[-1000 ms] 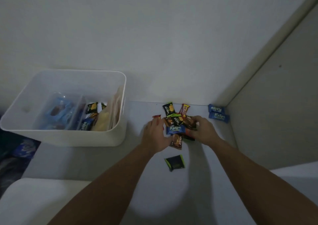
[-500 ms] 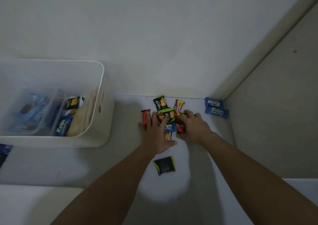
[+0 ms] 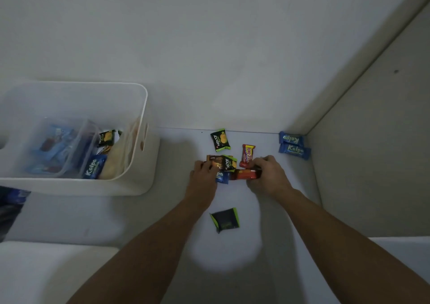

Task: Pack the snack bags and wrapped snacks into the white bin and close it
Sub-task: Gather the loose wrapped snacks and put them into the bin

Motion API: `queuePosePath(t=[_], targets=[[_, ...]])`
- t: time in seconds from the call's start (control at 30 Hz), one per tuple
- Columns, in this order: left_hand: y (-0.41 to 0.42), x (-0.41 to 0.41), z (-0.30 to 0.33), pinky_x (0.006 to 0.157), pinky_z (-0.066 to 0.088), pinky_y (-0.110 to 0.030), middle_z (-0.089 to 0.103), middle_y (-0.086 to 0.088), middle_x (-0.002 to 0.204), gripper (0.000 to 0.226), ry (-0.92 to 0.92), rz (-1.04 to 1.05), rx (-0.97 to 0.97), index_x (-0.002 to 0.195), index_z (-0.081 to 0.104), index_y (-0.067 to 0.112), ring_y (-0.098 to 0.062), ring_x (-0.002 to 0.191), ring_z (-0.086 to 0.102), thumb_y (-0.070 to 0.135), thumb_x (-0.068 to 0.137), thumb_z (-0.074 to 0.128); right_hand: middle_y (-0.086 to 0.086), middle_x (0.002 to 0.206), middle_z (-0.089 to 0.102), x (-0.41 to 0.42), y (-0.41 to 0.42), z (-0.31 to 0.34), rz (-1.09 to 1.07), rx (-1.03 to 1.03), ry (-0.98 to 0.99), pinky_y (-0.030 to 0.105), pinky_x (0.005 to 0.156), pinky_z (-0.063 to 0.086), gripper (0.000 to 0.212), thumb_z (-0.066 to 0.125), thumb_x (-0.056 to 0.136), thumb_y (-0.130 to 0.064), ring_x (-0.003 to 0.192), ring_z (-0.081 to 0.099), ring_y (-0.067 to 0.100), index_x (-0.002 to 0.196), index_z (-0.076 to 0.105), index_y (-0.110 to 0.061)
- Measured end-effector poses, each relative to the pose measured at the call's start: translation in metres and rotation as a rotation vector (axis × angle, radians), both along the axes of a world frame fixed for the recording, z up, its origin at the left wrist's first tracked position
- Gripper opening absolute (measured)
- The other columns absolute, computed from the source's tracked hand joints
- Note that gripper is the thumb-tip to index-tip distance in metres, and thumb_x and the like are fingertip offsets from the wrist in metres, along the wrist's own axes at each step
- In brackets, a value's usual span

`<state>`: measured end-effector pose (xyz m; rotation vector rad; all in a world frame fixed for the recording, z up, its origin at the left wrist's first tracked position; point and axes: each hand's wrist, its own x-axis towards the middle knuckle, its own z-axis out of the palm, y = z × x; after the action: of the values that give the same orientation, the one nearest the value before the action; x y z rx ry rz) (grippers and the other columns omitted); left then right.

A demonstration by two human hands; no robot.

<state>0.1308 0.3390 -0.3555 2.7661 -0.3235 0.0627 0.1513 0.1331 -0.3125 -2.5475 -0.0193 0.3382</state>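
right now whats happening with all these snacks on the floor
A person is gathering wrapped snacks into a small pile: the left hand and right hand both grip packets in it. The white bin sits open to the left, already partly filled. Still loose are a green Nextar packet, two blue Kalpa packets by the corner, and a dark packet nearer the person.

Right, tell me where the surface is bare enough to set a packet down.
Bare: the stretch between the white bin and the left hand, and the near surface around the face-down green-edged packet. Crowded: the pile between both hands, up to the Nextar packet; the two blue Kalpa packets fill the corner.
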Motion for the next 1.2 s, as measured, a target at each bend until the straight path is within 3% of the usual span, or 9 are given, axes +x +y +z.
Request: queuePosePath(t=[0.2,0.3,0.4,0.5,0.63,0.73,0.93,1.03,1.2], targets=[[0.014,-0.015,0.009,0.067,0.055,-0.041,0.066,-0.019,0.094,0.033,-0.043,0.011,-0.188,0.093,0.063,-0.001,-0.023,0.092,0.040,-0.013,0.063,0.070,0.002,0.101,0.047,-0.013,-0.001,0.019,-0.039,0.059,0.024,0.026,0.083,0.043,0.040,0.078,0.071,-0.026,0.092,0.053,0.020,0.109,0.066,-0.025],[0.016,-0.018,0.025,0.078,0.046,-0.041,0.063,-0.020,0.099,0.027,0.006,0.051,-0.251,0.098,0.063,-0.004,-0.029,0.097,0.044,-0.013,0.074,0.056,0.005,0.098,0.050,-0.013,-0.002,0.034,-0.017,0.049,0.021,0.024,0.073,0.041,0.039,0.079,0.071,-0.019,0.086,0.056,0.023,0.108,0.068,-0.020],[0.020,-0.017,0.050,0.073,0.038,-0.035,0.062,-0.018,0.084,0.023,0.008,0.060,-0.253,0.085,0.063,-0.001,-0.035,0.079,0.052,-0.013,0.071,0.048,0.011,0.099,0.066,-0.012,0.001,0.054,-0.021,0.071,0.080,0.027,0.054,0.050,0.032,0.076,0.072,-0.009,0.064,0.060,0.019,0.103,0.070,-0.019],[0.028,-0.014,0.072,0.063,0.027,-0.033,0.059,-0.017,0.073,0.018,-0.016,0.074,-0.331,0.077,0.060,0.002,-0.030,0.069,0.047,-0.004,0.068,0.045,0.013,0.090,0.068,-0.010,0.008,0.080,-0.040,0.100,0.268,0.038,0.063,0.060,0.026,0.075,0.073,-0.007,0.065,0.063,0.024,0.093,0.068,-0.021],[0.039,-0.011,0.106,0.067,0.041,-0.041,0.061,-0.015,0.078,0.011,0.031,0.101,-0.368,0.078,0.059,0.007,-0.025,0.075,0.048,0.006,0.076,0.049,0.012,0.087,0.062,-0.011,0.019,0.112,-0.060,0.141,0.405,0.044,0.068,0.061,0.030,0.076,0.070,-0.002,0.069,0.062,0.025,0.096,0.069,-0.014],[0.052,-0.009,0.140,0.065,0.047,-0.039,0.063,-0.013,0.079,0.011,-0.001,0.130,-0.404,0.079,0.061,0.008,-0.030,0.075,0.057,0.001,0.077,0.053,0.010,0.086,0.064,-0.011,0.037,0.140,-0.051,0.205,0.380,0.035,0.059,0.060,0.027,0.074,0.071,0.002,0.066,0.063,0.023,0.092,0.069,-0.014],[0.100,-0.006,0.206,0.054,0.029,-0.024,0.061,-0.014,0.074,0.007,-0.099,0.261,-0.513,0.084,0.063,0.005,-0.023,0.068,0.052,0.003,0.084,0.056,0.010,0.087,0.062,-0.001,0.105,0.198,-0.002,0.322,0.260,0.027,0.050,0.058,0.027,0.074,0.073,0.002,0.066,0.062,0.024,0.094,0.068,-0.013],[0.139,-0.008,0.222,0.049,0.028,-0.022,0.058,-0.011,0.070,0.010,-0.120,0.364,-0.522,0.078,0.060,0.009,-0.025,0.066,0.051,0.004,0.086,0.055,0.011,0.084,0.063,0.006,0.152,0.215,0.032,0.366,0.202,0.032,0.056,0.060,0.025,0.075,0.072,0.001,0.068,0.062,0.025,0.092,0.069,-0.013],[0.205,-0.019,0.220,0.063,0.034,-0.026,0.067,-0.021,0.084,0.013,-0.030,0.545,-0.435,0.084,0.063,0.001,-0.033,0.079,0.062,0.010,0.088,0.055,0.014,0.088,0.066,0.014,0.230,0.222,0.087,0.346,0.162,0.041,0.068,0.062,0.028,0.076,0.070,-0.001,0.074,0.066,0.027,0.096,0.071,-0.010]])
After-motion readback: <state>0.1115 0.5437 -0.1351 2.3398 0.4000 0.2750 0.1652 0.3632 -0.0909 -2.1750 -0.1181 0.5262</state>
